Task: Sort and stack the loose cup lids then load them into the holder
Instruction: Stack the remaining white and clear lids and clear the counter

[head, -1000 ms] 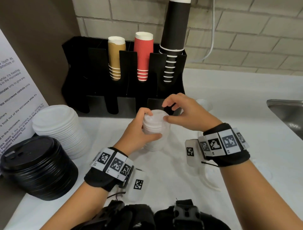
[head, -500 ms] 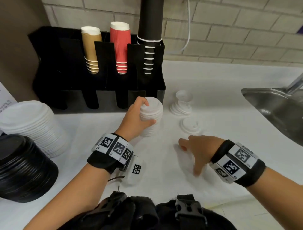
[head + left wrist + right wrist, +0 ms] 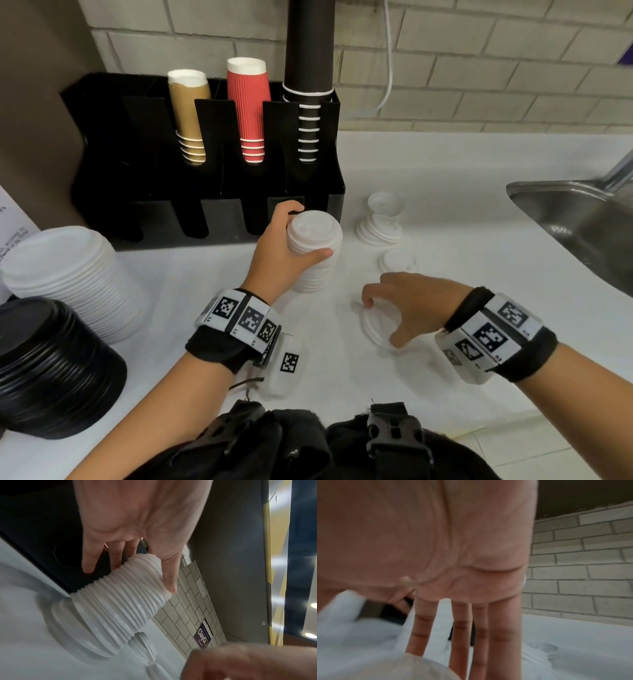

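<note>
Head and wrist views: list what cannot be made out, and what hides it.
Tall black paper cup stack: top cut off by head view's edge.
Flat white plastic lid: right hand covers it in head view; right wrist view blurred, grip unclear.
Black plastic cup holder: lower slots too dark, head view.

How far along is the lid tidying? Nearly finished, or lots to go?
About midway, I'd guess. Done: a large white lid stack and a black lid stack stand sorted at the left. In hand: the left hand grips a tall stack of small lids while the right hand reaches over a loose lid. Left: one more flat lid, a leaning pile, then loading all stacks into the holder.
</note>
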{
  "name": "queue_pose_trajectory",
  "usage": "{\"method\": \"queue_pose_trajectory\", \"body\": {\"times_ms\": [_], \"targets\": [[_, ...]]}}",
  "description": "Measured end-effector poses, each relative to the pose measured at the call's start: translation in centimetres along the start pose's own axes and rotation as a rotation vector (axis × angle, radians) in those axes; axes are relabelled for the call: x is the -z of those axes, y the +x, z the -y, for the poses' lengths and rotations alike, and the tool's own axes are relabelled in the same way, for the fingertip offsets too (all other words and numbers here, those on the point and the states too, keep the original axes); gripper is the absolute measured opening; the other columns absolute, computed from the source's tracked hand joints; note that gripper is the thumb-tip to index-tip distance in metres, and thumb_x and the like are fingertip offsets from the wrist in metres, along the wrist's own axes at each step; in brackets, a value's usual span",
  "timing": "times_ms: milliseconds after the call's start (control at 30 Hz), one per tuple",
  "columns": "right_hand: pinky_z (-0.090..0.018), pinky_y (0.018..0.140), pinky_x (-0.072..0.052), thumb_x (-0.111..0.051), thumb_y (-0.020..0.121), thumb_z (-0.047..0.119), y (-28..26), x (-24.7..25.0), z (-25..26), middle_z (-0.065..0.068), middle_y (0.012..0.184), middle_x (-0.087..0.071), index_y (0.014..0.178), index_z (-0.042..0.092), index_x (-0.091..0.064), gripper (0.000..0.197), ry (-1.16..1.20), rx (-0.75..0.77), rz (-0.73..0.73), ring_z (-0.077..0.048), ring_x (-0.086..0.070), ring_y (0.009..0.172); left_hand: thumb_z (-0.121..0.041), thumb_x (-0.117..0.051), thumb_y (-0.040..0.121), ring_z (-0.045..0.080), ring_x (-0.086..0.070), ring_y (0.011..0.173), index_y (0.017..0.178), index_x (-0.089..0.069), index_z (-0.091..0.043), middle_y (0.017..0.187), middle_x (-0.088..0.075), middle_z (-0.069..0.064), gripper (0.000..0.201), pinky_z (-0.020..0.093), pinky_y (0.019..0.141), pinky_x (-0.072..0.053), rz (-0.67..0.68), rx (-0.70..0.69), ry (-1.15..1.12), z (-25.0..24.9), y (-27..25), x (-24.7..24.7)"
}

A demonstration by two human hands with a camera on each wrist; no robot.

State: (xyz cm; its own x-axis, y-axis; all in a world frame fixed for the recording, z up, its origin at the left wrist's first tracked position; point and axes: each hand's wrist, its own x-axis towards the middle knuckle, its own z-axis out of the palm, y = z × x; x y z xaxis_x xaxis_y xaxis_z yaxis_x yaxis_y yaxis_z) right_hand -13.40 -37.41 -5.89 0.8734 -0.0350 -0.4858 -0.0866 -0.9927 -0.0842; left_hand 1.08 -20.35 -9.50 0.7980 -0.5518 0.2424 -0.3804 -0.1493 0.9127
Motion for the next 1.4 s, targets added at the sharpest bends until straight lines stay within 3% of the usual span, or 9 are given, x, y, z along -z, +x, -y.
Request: {"method": "queue_pose_trajectory", "body": {"times_ms": [133,267,367,500,933,1067,1167,1300,1400], "targets": [[-0.033,0.082,-0.05,-0.08,0.068,0.031,-0.4,4.9,-1.1,0.0,0.105,-0.055,0.114,0.035,-0.053,0.054,0.225,0.015,-0.23,-0.018,-0.056,0.092,-0.021,-0.089,0.066,-0.001,-0.051,0.102,0.138,-0.03,-0.024,0.112,-0.051,-0.018,0.093,0.009,0.081,-0.037,-0.036,0.042,-0.027,0.2,0.0,-0.2],[-0.021,0.081,-0.047,-0.077,0.071,0.028,0.6,8.7,-0.8,-0.001,0.111,-0.059,0.112,0.041,-0.055,0.048,0.403,0.105,-0.51,-0.018,-0.058,0.095,-0.018,-0.09,0.064,0.01,-0.054,0.107,0.142,-0.023,-0.022,0.117,-0.054,-0.007,0.104,0.022,0.09,-0.042,-0.059,0.049,-0.048,0.0,0.1,-0.2],[-0.015,0.079,-0.043,-0.077,0.073,0.026,2.3,9.6,0.9,-0.001,0.111,-0.059,0.118,0.035,-0.058,0.05,0.419,0.168,-0.589,-0.014,-0.055,0.096,-0.018,-0.09,0.064,-0.003,-0.055,0.099,0.145,-0.017,-0.021,0.111,-0.054,-0.012,0.11,0.012,0.08,-0.041,-0.063,0.064,-0.063,0.0,0.2,-0.3],[-0.028,0.09,-0.045,-0.076,0.073,0.023,4.4,9.6,3.4,-0.002,0.114,-0.06,0.119,0.024,-0.061,0.048,0.339,0.237,-0.582,-0.015,-0.053,0.1,-0.016,-0.09,0.064,-0.007,-0.055,0.096,0.147,-0.013,-0.019,0.11,-0.056,-0.007,0.113,0.011,0.075,-0.045,-0.076,0.068,-0.083,0.2,0.4,-0.5],[-0.018,0.078,-0.038,-0.075,0.072,0.022,6.3,8.7,3.3,0.005,0.106,-0.054,0.118,0.024,-0.063,0.047,0.316,0.231,-0.508,-0.009,-0.048,0.093,-0.013,-0.089,0.064,-0.019,-0.053,0.088,0.148,-0.013,-0.019,0.103,-0.054,-0.02,0.114,0.001,0.073,-0.044,-0.088,0.064,-0.094,0.3,0.1,-0.5],[-0.024,0.083,-0.044,-0.076,0.072,0.024,6.6,8.5,3.2,-0.001,0.111,-0.057,0.115,0.024,-0.061,0.046,0.331,0.224,-0.491,-0.011,-0.051,0.096,-0.019,-0.09,0.063,-0.007,-0.055,0.101,0.139,-0.031,-0.026,0.114,-0.054,-0.015,0.096,0.011,0.079,-0.047,-0.064,0.044,-0.105,0.0,-0.1,-0.2],[-0.028,0.088,-0.049,-0.08,0.072,0.027,6.3,8.5,3.0,-0.004,0.113,-0.054,0.114,0.025,-0.06,0.046,0.354,0.216,-0.481,-0.016,-0.054,0.099,-0.021,-0.088,0.067,-0.008,-0.056,0.099,0.12,-0.048,-0.024,0.113,-0.057,-0.014,0.067,0.007,0.077,-0.046,-0.059,0.01,-0.088,-0.1,-0.1,-0.2],[-0.017,0.081,-0.046,-0.074,0.082,0.033,4.8,8.9,0.5,-0.001,0.113,-0.056,0.116,0.023,-0.06,0.038,0.494,0.141,-0.553,-0.016,-0.059,0.099,-0.019,-0.087,0.068,-0.005,-0.054,0.102,0.116,-0.05,-0.023,0.113,-0.057,-0.013,0.061,0.003,0.079,-0.041,-0.051,0.0,-0.064,0.1,0.2,-0.1],[-0.023,0.084,-0.043,-0.064,0.09,0.028,3.3,9.0,-3.0,-0.003,0.111,-0.062,0.114,0.018,-0.062,0.026,0.477,-0.052,-0.557,-0.02,-0.061,0.1,-0.021,-0.087,0.068,-0.004,-0.051,0.102,0.115,-0.049,-0.024,0.113,-0.055,-0.015,0.061,0.003,0.076,-0.041,-0.032,0.012,-0.044,0.2,0.4,0.0]]}}
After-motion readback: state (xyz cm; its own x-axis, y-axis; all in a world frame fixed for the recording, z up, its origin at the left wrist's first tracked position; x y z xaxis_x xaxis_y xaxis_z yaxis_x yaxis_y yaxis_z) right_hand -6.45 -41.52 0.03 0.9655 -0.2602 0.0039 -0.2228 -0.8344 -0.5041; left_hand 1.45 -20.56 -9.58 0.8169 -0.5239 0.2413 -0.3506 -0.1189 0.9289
